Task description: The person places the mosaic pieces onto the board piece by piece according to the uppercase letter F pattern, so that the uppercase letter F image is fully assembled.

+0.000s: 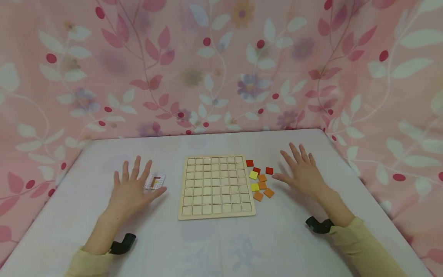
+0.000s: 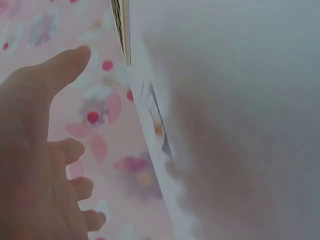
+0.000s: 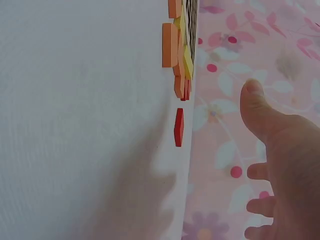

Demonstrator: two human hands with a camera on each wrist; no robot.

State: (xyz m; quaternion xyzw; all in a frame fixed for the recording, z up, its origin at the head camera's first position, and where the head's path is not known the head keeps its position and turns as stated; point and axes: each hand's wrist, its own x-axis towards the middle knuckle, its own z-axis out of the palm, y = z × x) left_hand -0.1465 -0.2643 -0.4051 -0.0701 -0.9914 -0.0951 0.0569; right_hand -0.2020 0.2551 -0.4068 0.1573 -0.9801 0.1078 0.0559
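A square wooden grid board lies in the middle of the table, its cells bare. Along its right side are scattered several small square tiles: red, orange and yellow. My right hand hovers with spread fingers just right of the tiles, holding nothing. On the other side, my left hand is also spread and raised, beside a small paper card printed with a coloured grid pattern. In the right wrist view, a red tile lies apart from the others.
The table has a pale cloth over it. Pink floral fabric hangs behind and at both sides. A black band piece sits at the left wrist and a similar black piece at the right.
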